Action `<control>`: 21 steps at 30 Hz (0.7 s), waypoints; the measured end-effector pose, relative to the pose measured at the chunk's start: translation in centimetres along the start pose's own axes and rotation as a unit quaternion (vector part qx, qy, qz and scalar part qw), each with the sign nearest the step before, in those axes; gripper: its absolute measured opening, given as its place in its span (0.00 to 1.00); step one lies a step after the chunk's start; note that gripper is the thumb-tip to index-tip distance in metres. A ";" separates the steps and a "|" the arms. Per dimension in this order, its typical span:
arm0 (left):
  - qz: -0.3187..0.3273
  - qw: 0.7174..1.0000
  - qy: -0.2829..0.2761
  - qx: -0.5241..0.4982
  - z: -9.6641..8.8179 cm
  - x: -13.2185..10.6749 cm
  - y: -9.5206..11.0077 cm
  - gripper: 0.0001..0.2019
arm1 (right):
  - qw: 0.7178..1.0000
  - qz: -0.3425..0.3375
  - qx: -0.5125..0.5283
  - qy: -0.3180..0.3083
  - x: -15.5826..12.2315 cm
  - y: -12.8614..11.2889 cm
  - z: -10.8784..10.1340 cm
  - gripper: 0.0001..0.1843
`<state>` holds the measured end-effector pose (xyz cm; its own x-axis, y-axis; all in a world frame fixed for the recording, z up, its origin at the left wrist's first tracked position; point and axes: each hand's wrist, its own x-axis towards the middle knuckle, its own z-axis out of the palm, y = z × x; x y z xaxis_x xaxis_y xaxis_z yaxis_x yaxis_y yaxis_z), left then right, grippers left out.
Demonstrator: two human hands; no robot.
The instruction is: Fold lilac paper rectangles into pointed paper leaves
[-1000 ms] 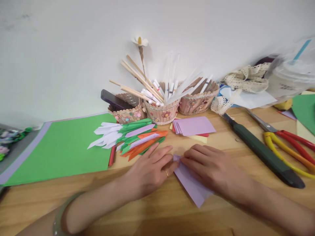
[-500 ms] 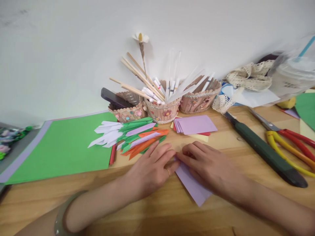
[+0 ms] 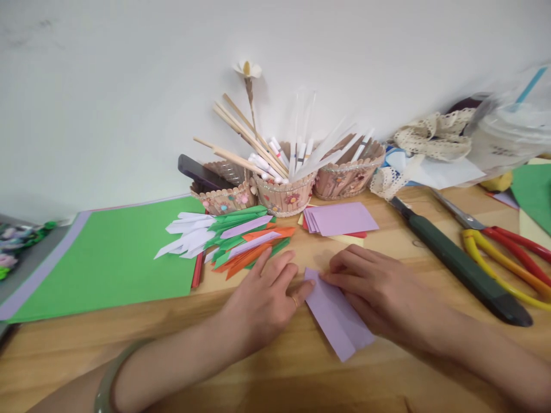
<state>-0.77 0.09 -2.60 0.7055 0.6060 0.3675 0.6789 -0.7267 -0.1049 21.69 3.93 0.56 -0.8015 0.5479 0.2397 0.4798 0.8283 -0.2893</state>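
A folded lilac paper lies on the wooden table in front of me. My left hand, with a ring on one finger, rests flat with fingers spread, its fingertips against the paper's left edge. My right hand lies on the paper's right side, fingers stretched out and pressing its top corner down. Just beyond my left hand sits a pile of folded paper strips in white, green, orange and lilac. A stack of lilac paper squares lies beyond my right hand.
Three craft-stick baskets with sticks and pens stand at the wall; a phone leans in the left one. A green sheet lies left. A dark utility knife, red and yellow scissors, lace and a plastic cup lie right.
My right hand has slid right and back along the lilac paper, uncovering more of its folded face. My left hand stays at the paper's left edge.
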 end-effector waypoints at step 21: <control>0.049 0.994 -0.095 -0.030 -0.6 -0.3 -0.7 0.16 | 0.998 -0.049 0.025 -0.028 -0.7 1.6 -1.1 0.14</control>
<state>-1.59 0.20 -2.08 0.7977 0.5768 0.1759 0.5951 -0.8001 -0.0749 23.43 4.99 0.96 -0.8632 0.4561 0.2165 0.3810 0.8698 -0.3136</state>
